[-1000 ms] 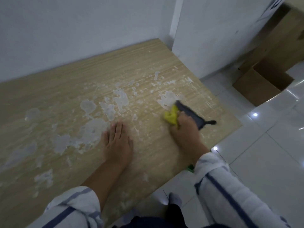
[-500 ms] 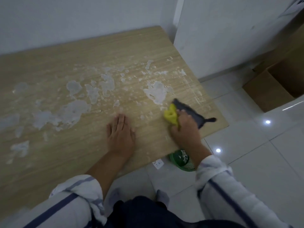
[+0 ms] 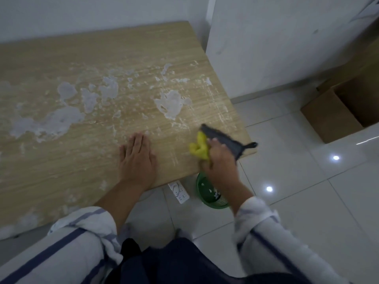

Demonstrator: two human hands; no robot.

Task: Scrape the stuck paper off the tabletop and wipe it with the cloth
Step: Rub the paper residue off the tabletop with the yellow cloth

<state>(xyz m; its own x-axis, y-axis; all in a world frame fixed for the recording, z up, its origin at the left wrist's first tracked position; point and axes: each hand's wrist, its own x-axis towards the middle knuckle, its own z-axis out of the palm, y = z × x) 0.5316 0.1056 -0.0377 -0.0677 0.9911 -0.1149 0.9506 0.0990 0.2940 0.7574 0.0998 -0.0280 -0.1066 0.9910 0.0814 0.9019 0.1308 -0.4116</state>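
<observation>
A green basket [image 3: 209, 194] sits on the tiled floor [image 3: 307, 181] below the tabletop [image 3: 102, 48] edge. The left hand [image 3: 137, 158] lies flat on the wood; the right hand [image 3: 219, 160] grips the cloth [image 3: 200, 147] near the corner. Stuck paper [image 3: 170, 104] spreads beyond, toward the wall [image 3: 266, 37].

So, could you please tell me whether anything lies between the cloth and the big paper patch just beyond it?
Nothing visible does. The right hand grips the cloth near the right corner of the tabletop; only wood with thin white streaks separates it from the paper patch. The left hand rests flat well off to the left.
</observation>
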